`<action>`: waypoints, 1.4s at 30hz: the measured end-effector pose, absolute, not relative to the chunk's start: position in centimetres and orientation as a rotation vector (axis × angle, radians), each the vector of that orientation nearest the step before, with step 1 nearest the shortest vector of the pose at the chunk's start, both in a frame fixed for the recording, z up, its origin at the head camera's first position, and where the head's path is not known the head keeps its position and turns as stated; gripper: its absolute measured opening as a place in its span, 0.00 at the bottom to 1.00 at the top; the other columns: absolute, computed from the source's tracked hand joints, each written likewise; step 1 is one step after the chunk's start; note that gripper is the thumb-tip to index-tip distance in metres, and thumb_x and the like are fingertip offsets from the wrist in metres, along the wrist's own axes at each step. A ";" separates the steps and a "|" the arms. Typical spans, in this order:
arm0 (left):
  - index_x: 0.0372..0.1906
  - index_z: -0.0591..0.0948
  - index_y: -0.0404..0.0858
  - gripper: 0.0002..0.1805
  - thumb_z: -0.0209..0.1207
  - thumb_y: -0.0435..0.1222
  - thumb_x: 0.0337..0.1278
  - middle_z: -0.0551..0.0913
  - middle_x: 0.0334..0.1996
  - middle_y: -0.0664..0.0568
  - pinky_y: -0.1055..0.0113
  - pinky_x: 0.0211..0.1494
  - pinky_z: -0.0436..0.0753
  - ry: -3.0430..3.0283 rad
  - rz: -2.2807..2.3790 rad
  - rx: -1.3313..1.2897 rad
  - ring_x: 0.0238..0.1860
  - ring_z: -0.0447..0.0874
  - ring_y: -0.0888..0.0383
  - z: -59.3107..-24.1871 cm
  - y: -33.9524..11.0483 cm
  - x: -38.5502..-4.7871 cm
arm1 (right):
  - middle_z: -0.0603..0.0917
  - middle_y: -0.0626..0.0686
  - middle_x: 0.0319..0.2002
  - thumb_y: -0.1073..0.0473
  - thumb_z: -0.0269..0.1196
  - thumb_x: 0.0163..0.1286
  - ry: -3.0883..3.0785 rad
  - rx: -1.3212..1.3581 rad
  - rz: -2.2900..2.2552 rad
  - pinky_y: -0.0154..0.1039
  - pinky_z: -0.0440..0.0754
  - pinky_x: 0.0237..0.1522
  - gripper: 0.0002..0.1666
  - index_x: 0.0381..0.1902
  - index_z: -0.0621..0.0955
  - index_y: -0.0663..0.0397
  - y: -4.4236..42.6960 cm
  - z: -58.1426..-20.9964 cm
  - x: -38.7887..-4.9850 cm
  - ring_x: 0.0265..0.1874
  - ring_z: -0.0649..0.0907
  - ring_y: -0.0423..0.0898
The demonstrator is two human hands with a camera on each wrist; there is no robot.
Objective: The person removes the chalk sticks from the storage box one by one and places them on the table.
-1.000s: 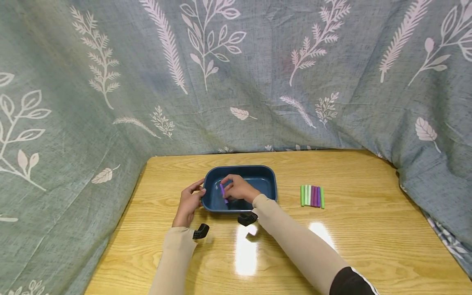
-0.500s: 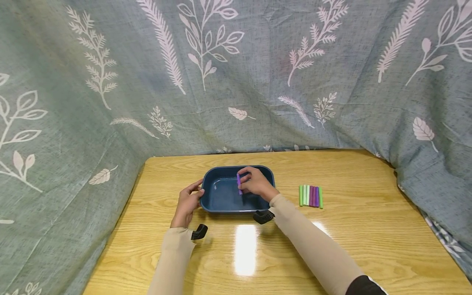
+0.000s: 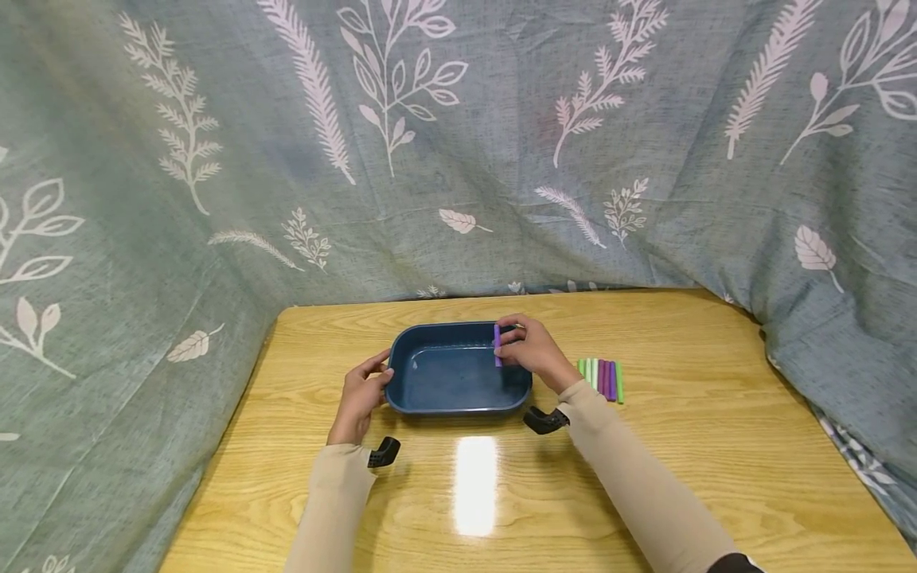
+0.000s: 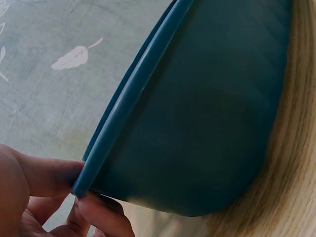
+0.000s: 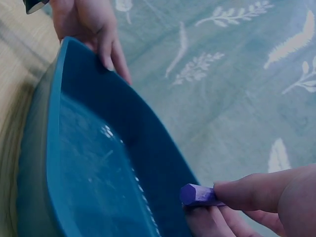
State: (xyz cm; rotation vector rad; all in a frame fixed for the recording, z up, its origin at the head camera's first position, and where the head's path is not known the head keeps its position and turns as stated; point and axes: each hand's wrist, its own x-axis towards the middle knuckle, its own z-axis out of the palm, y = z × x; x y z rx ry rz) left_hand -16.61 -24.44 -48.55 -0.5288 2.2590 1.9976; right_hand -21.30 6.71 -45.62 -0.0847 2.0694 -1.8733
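A dark blue plastic tub (image 3: 458,378) with rounded corners stands on the table. My left hand (image 3: 361,395) holds its left end, thumb on one side of the rim and fingers on the other, as the left wrist view shows. A purple chalk stick (image 5: 197,194), six-sided at its end, is pinched between the thumb and fingers of my right hand (image 3: 530,350). That hand is over the tub's right end, the chalk upright near the back right corner of the rim. Parts of the right fingers are hidden behind the thumb in the right wrist view.
Right of the tub, several chalk sticks (image 3: 602,380) in green, white and purple lie side by side in a row, partly behind my right wrist. A grey-green leaf-patterned cloth (image 3: 430,159) hangs behind the wooden table (image 3: 688,446).
My right hand has moved rightward across the tub with the purple chalk stick, from its left part to its right end. The left hand has stayed on the rim.
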 end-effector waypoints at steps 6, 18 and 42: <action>0.75 0.76 0.36 0.25 0.54 0.27 0.78 0.70 0.47 0.47 0.73 0.28 0.80 2.273 1.996 -0.523 0.33 0.77 0.60 -48.8 -24.5 -16.6 | 0.82 0.66 0.53 0.74 0.64 0.73 2.091 -0.072 -1.890 0.51 0.88 0.53 0.33 0.74 0.69 0.67 9.2 -45.8 -21.0 0.40 0.88 0.46; 0.74 0.76 0.35 0.24 0.54 0.26 0.78 0.70 0.47 0.48 0.73 0.27 0.80 2.247 2.027 -0.526 0.29 0.77 0.61 -48.9 -24.5 -16.7 | 0.76 0.72 0.61 0.71 0.63 0.76 2.109 0.025 -1.927 0.55 0.85 0.60 0.36 0.77 0.65 0.67 14.6 -46.0 -19.8 0.45 0.88 0.49; 0.75 0.76 0.36 0.25 0.55 0.28 0.79 0.70 0.48 0.48 0.72 0.28 0.79 2.264 2.005 -0.524 0.32 0.77 0.60 -48.8 -24.6 -16.6 | 0.79 0.65 0.58 0.66 0.61 0.79 2.268 0.129 -1.814 0.40 0.88 0.50 0.37 0.79 0.60 0.68 23.2 -48.6 -16.3 0.43 0.86 0.39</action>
